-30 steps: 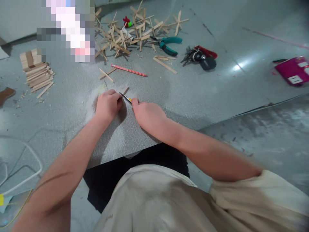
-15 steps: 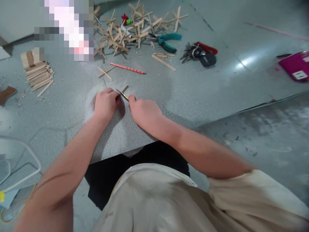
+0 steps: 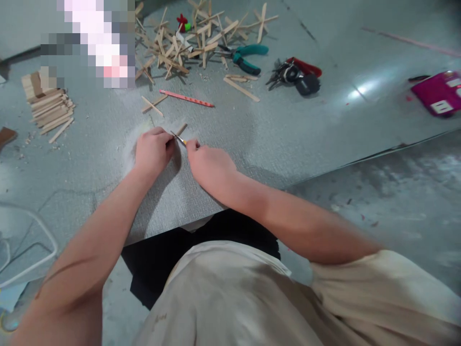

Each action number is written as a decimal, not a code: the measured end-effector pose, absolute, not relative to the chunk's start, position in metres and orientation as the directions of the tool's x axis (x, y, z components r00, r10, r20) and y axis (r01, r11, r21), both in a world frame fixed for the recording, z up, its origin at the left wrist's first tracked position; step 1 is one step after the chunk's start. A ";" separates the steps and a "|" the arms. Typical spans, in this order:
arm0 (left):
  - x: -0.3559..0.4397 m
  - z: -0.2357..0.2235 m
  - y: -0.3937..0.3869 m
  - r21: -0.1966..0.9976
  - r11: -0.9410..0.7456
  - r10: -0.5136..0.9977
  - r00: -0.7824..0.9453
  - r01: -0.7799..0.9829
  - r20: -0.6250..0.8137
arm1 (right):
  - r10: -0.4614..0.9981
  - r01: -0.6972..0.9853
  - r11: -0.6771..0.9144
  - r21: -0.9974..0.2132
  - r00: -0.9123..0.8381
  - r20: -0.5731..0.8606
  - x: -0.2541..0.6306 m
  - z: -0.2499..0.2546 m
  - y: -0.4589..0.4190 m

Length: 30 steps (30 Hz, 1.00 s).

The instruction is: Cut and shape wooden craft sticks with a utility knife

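Note:
Near the front of the grey table, my left hand [image 3: 153, 150] is closed on a flat wooden craft stick [image 3: 182, 129]. The stick's far end sticks out beyond the fingers, and the rest is hidden by them. My right hand [image 3: 212, 162] grips a craft knife [image 3: 180, 139] with a bit of yellow showing by the fist. Its thin blade lies across the stick, close to my left fingertips. Whether the blade has cut in cannot be made out. Just beyond my hands, two craft sticks lie crossed [image 3: 154, 105].
A red pencil [image 3: 187, 98] lies ahead. Behind it are a heap of crossed sticks [image 3: 173, 60], teal-handled pliers [image 3: 240, 60] and keys [image 3: 295, 77]. Stacked sticks [image 3: 54, 113] sit left, a purple packet [image 3: 432, 93] far right. The table edge [image 3: 324, 174] runs along the right.
The whole view has shifted slightly, so things on the table appear a little further left and up. Both hands keep their grips, with the blade still across the stick.

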State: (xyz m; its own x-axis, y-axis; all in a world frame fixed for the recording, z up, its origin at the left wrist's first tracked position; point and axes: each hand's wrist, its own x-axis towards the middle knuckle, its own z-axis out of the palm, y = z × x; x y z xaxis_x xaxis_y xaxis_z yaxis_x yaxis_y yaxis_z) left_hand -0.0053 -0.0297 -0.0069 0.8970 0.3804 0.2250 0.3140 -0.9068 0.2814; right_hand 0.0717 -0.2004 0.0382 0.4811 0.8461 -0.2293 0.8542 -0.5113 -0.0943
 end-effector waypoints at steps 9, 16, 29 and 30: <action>-0.002 -0.004 -0.033 0.314 -0.879 0.435 0.873 0.359 0.220 | 0.848 0.830 -0.529 -0.177 0.510 -0.140 0.080 0.033 -0.207; -0.004 -0.002 -0.034 0.360 -0.861 0.457 0.858 0.360 0.235 | 0.811 0.786 -0.585 -0.199 0.568 -0.139 0.084 0.032 -0.225; -0.007 0.000 -0.033 0.368 -0.866 0.444 0.860 0.339 0.251 | 0.824 0.784 -0.567 -0.251 0.547 -0.149 0.088 0.035 -0.233; -0.008 0.001 -0.033 0.377 -0.864 0.441 0.862 0.333 0.250 | 0.828 0.789 -0.561 -0.252 0.540 -0.153 0.088 0.035 -0.235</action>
State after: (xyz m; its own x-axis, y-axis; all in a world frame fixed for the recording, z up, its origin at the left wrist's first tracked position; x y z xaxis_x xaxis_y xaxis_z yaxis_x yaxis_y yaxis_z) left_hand -0.0077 -0.0332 0.0009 0.8618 0.4414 0.2499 0.3334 -0.8642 0.3768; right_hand 0.0881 -0.2354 0.0354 0.5397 0.8279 -0.1525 0.7887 -0.5606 -0.2525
